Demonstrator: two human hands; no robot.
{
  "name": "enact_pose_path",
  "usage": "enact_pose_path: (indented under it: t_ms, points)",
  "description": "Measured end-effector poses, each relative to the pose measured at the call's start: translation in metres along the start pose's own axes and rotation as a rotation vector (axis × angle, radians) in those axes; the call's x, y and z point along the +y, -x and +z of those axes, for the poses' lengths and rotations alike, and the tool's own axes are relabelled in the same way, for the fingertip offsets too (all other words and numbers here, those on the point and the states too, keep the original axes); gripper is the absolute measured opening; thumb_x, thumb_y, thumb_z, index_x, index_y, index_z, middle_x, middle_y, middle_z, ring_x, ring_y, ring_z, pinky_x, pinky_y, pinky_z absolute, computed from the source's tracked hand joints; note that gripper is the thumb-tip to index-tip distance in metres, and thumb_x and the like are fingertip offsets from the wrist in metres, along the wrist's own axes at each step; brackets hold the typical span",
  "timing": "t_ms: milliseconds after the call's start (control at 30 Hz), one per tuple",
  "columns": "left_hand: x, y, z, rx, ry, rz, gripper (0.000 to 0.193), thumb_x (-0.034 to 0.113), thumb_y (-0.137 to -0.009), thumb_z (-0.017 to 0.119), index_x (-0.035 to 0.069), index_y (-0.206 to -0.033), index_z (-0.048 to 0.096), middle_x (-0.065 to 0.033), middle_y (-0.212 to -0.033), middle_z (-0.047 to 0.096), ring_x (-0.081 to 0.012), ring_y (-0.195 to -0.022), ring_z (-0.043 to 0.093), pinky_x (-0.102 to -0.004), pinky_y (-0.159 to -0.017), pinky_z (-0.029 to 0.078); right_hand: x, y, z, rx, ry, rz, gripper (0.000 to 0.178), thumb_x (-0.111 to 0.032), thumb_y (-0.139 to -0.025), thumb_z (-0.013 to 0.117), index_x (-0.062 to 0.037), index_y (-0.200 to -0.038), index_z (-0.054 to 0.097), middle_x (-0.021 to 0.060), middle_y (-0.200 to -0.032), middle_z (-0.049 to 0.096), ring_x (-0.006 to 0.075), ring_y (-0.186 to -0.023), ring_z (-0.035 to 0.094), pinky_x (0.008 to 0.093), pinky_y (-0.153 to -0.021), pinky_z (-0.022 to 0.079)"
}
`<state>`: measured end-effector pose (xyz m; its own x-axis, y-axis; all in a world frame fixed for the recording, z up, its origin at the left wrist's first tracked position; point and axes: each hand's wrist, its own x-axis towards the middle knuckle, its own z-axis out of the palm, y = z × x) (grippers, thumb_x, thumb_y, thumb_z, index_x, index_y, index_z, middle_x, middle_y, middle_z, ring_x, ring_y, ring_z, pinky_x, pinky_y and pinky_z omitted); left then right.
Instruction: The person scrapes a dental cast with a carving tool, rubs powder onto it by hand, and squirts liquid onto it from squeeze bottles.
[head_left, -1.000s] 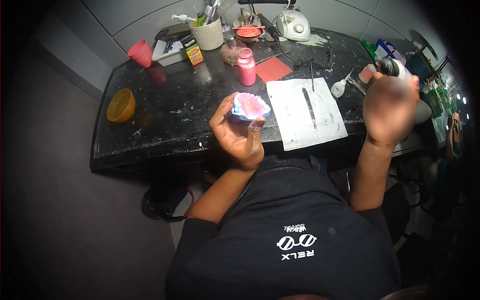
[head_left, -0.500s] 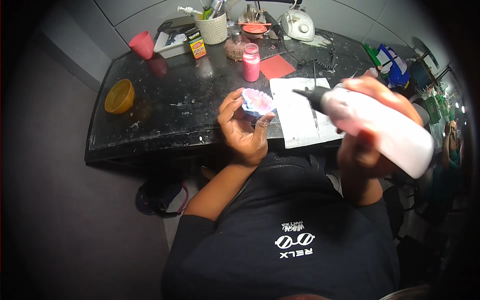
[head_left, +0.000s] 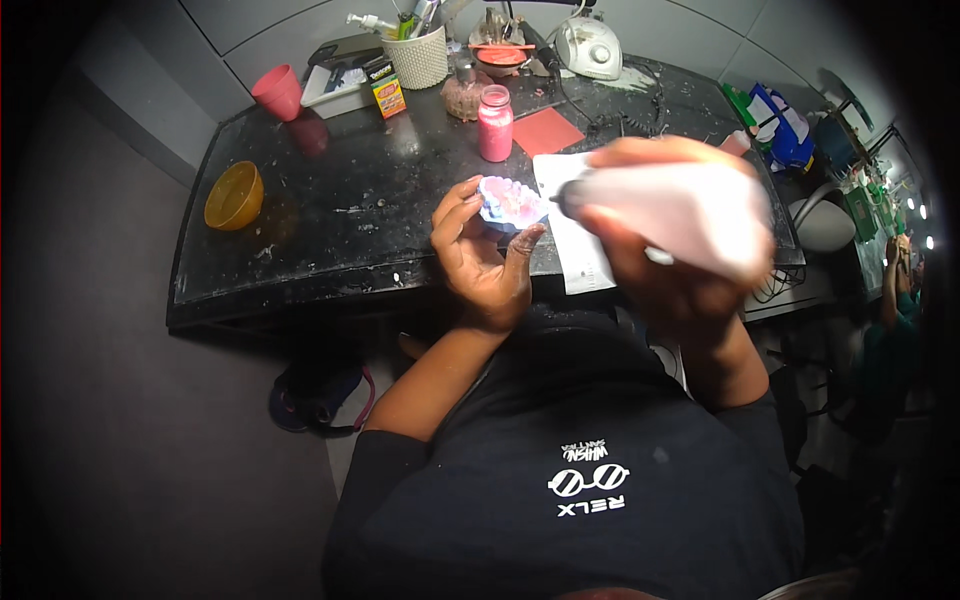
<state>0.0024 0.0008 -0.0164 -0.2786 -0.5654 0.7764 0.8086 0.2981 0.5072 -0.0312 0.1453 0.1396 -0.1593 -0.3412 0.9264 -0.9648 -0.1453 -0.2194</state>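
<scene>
My left hand (head_left: pixel 490 265) grips a dental cast (head_left: pixel 512 204) by its edges, between the thumb and the fingers. Pink material covers part of the cast's pale blue surface, and its toothed side faces up. In my right hand (head_left: pixel 660 245) is a whitish squeeze bottle (head_left: pixel 690 210) with a dark nozzle, tipped nearly level and blurred by motion. The nozzle points left and ends close to the cast's right edge. Whether any liquid leaves it cannot be made out. Beneath the bottle lies a white paper sheet (head_left: pixel 580 255), partly hidden by my right hand.
Beyond the cast stands an open jar of pink powder (head_left: pixel 495 125) beside a red square sheet (head_left: pixel 547 132). A yellow bowl (head_left: pixel 235 196) sits at the left, a pink cup (head_left: pixel 278 92) farther back. Along the wall are a small box (head_left: pixel 387 92), a tool basket (head_left: pixel 416 60) and a white device (head_left: pixel 588 48).
My right hand has brought the bottle left and levelled it, so its nozzle is now beside the cast. My left hand keeps nearly the same place with the cast in it.
</scene>
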Motion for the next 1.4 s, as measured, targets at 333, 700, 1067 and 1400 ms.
enact_pose_path:
  t_ms: [333,700,1067,1400]
  points:
    - [0.002,0.000,-0.003,0.023,0.058,-0.074,0.064,0.010,-0.084,0.079,0.005,-0.130,0.036,-0.0209,-0.133,0.045,-0.0269,-0.121,0.050,-0.0388,-0.101,0.045,-0.003,-0.010,-0.002,-0.003,-0.138,0.104,0.043,-0.015,-0.086,0.073,0.0060,-0.116,0.049,0.0225,-0.092,0.068,0.0273,-0.083,0.070,0.0358,-0.075,0.057]
    - [0.005,-0.001,0.001,0.059,0.157,-0.192,0.065,0.019,-0.084,0.080,0.005,-0.127,0.034,-0.0223,-0.130,0.046,-0.0260,-0.117,0.051,-0.0387,-0.101,0.044,0.013,-0.014,0.013,-0.116,0.311,-0.191,0.032,-0.008,-0.079,0.074,0.0065,-0.105,0.063,0.0167,-0.086,0.071,0.0268,-0.083,0.070,0.0343,-0.073,0.056]
    - [0.010,-0.001,0.002,0.058,0.294,-0.274,0.064,0.019,-0.086,0.078,0.007,-0.126,0.029,-0.0251,-0.134,0.046,-0.0281,-0.121,0.051,-0.0406,-0.105,0.040,0.004,-0.019,0.017,0.019,-0.059,0.070,0.017,-0.006,-0.078,0.075,0.0066,-0.089,0.069,0.0160,-0.089,0.071,0.0225,-0.078,0.069,0.0277,-0.070,0.054]
    - [0.012,0.002,-0.002,0.044,0.240,-0.291,0.066,0.023,-0.086,0.078,0.008,-0.127,0.028,-0.0269,-0.133,0.048,-0.0288,-0.121,0.052,-0.0422,-0.106,0.040,0.001,-0.017,0.007,-0.083,-0.002,0.007,0.022,-0.010,-0.079,0.071,0.0054,-0.095,0.069,0.0172,-0.093,0.071,0.0236,-0.076,0.069,0.0333,-0.076,0.055]
